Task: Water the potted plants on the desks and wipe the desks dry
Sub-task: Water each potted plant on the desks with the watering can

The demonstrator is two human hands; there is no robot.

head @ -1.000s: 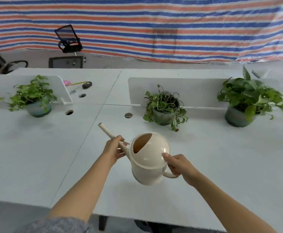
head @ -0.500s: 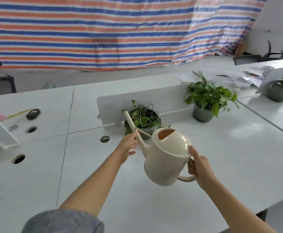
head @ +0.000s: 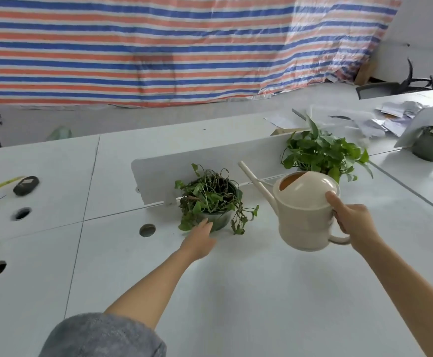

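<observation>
Fingers (head: 205, 224) of the left hand (head: 197, 240) are stretched forward and loosely spread, their tips at the base of the wilted plant's pot (head: 216, 220), nothing being gripped; the pot is set on the desk (head: 236, 292) just before a low divider (head: 158, 176); the can (head: 304, 212) is held above the desk by the right hand (head: 352, 222), fingers curled round its handle, thumb pressed on the lid, spout aimed up-left; a leafier plant (head: 321, 153) is seen behind it.

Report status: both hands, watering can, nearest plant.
Right hand grips cream watering can by handle, held above desk, not pouring. Left hand open, reaching wilted plant's pot. Nothing between spout and plant.
</observation>
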